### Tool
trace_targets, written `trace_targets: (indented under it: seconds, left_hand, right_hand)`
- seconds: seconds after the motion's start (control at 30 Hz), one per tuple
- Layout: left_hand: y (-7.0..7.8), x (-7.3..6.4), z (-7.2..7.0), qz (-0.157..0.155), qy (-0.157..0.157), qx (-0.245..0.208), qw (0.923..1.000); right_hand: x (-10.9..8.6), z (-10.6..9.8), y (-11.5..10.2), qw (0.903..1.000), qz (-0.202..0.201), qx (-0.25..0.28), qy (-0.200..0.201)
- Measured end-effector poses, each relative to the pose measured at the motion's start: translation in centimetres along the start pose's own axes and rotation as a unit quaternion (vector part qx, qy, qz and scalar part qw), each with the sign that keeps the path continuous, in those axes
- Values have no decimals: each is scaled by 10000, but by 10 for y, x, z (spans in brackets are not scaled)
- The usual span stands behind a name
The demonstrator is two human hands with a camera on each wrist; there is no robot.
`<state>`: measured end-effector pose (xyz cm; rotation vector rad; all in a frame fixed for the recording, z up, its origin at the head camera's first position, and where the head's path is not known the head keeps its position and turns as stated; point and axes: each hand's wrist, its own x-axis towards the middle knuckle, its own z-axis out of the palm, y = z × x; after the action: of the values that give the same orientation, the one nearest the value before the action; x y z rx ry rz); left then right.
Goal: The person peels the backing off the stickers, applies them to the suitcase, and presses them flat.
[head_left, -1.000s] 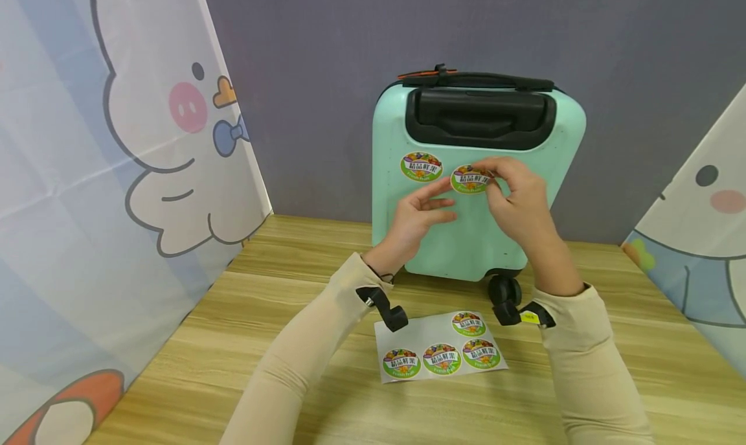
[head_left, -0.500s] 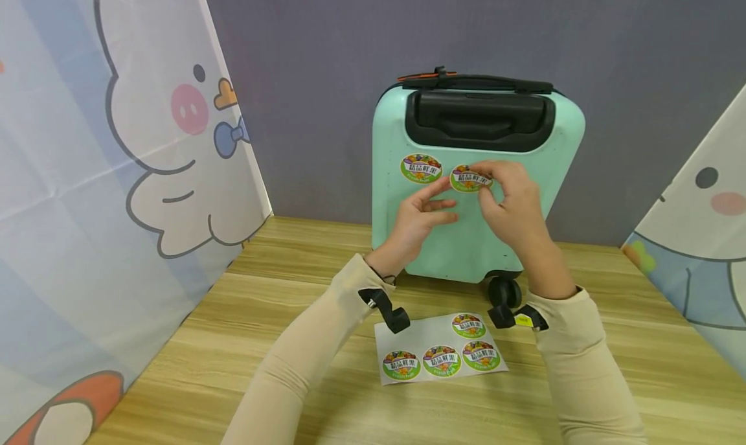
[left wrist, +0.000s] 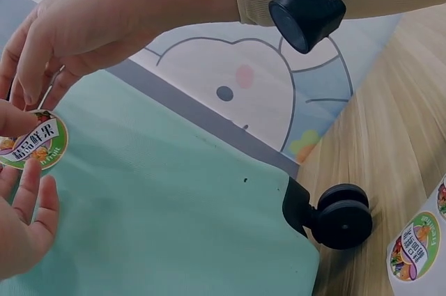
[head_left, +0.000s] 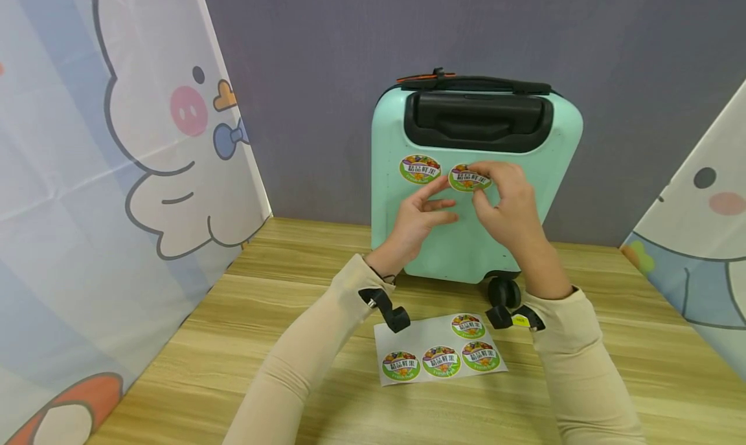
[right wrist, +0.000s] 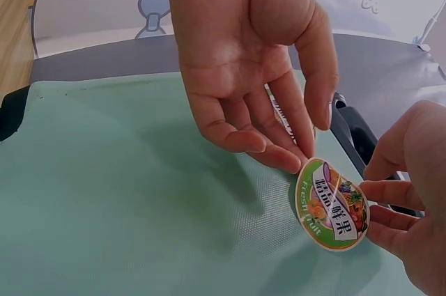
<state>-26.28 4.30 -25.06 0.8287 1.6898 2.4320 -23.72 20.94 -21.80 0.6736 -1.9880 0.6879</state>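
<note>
My right hand (head_left: pixel 508 202) holds the right edge of a round fruit sticker (head_left: pixel 464 179) between thumb and fingers, against or just off the front of a mint-green suitcase (head_left: pixel 460 238). From the other side my left hand (head_left: pixel 412 223) reaches in, fingers loosely extended, a fingertip at the sticker's left edge. In the right wrist view the sticker (right wrist: pixel 333 205) looks tilted, with shadow on the shell beneath. A matching sticker (head_left: pixel 419 169) lies flat on the suitcase to the left, mostly hidden behind the left fingers in that wrist view.
On the wooden table (head_left: pixel 280 328), a white backing sheet (head_left: pixel 414 331) bears several more fruit stickers. The suitcase stands upright near a grey back wall (head_left: pixel 315 108), a black wheel (head_left: pixel 504 293) showing below. Cartoon-printed cloths (head_left: pixel 70 251) flank both sides.
My right hand has shifted slightly left and its thumb has moved inward along the sticker's lower edge. The sticker has moved a little left; my left hand is nearly still.
</note>
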Motion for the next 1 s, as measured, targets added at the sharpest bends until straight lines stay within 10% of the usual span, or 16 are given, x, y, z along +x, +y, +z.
trace_targets:
  seconds: [0.77, 1.0]
  left_hand:
    - [2, -2, -2, 22, -77, 8, 10000]
    - [3, -2, -3, 68, -88, -24, 9999]
  right_hand:
    - [-9, 3, 2, 9996, 260, -71, 72]
    - [-10, 4, 7, 9975, -164, 229, 648]
